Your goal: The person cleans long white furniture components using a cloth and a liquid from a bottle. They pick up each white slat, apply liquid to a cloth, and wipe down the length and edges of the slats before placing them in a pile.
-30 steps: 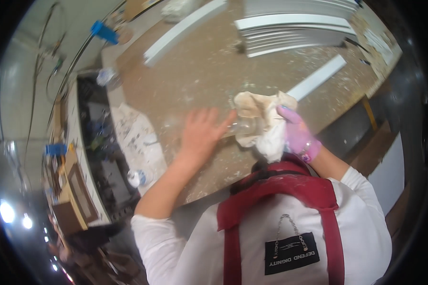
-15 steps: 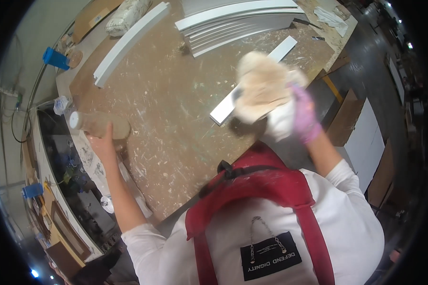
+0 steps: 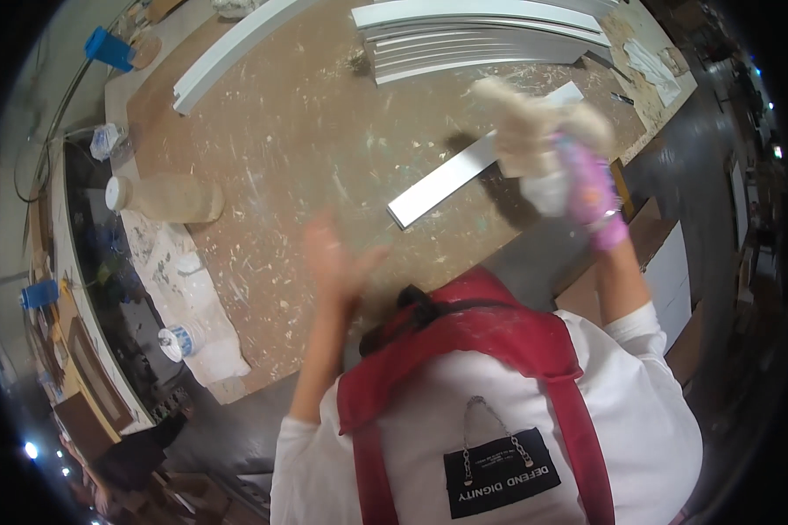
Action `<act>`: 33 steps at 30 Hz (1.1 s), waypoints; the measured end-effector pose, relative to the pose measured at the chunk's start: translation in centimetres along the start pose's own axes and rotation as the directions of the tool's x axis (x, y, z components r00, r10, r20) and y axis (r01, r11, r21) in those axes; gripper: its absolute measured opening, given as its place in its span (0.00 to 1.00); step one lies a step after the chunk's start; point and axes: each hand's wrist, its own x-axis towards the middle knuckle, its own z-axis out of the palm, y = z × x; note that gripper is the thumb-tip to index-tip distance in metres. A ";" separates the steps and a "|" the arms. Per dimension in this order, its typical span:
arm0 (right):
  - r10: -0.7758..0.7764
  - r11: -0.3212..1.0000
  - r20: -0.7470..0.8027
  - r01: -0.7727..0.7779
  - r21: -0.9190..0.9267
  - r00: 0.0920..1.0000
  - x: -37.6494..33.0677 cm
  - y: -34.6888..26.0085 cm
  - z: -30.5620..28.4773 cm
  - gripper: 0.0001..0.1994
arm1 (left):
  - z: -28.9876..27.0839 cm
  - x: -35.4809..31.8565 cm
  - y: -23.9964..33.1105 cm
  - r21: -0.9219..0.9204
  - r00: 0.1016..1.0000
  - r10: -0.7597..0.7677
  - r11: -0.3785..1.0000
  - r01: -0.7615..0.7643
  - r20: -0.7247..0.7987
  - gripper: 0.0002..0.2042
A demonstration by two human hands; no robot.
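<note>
My right hand [image 3: 591, 188], in a pink-purple glove, grips a bunched beige and white rag [image 3: 534, 131], blurred by motion. The rag hangs over the far part of a flat white strip [image 3: 442, 182] that lies slantwise on the worktable [image 3: 280, 166]. Bare and somewhat smeared, my left hand [image 3: 334, 262] hovers over the table left of the strip's near end. Its thumb stands apart from the fingers, and nothing is in it. A cloudy plastic jar with a white lid [image 3: 173, 199] stands at the table's left side.
Several grey-white profiled strips [image 3: 481, 54] lie stacked at the back, and a long white strip [image 3: 228, 61] at the back left. A stained white cloth [image 3: 223, 350] covers the left edge, with a small white container [image 3: 179, 341] there. A blue cup [image 3: 108, 50] stands farther back.
My left hand has let go of the jar and moved right, toward the strip. My right hand has moved right with the rag, uncovering more of the strip's near part.
</note>
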 end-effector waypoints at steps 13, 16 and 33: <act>-0.202 0.322 0.717 0.736 -0.595 0.667 5.2 0.5 14.4 0.11 | 5.0 1.6 4.0 -0.142 0.994 -0.108 0.984 0.109 0.018 0.23; -0.405 0.388 0.634 0.752 -0.533 0.659 5.8 2.7 14.3 0.07 | 4.8 1.1 3.5 -0.230 0.990 -0.139 0.964 0.137 0.008 0.24; -0.173 -0.072 0.581 0.578 -0.813 0.795 6.3 5.6 9.2 0.08 | 7.1 1.0 2.1 -0.104 0.995 0.068 0.992 -0.076 -0.078 0.24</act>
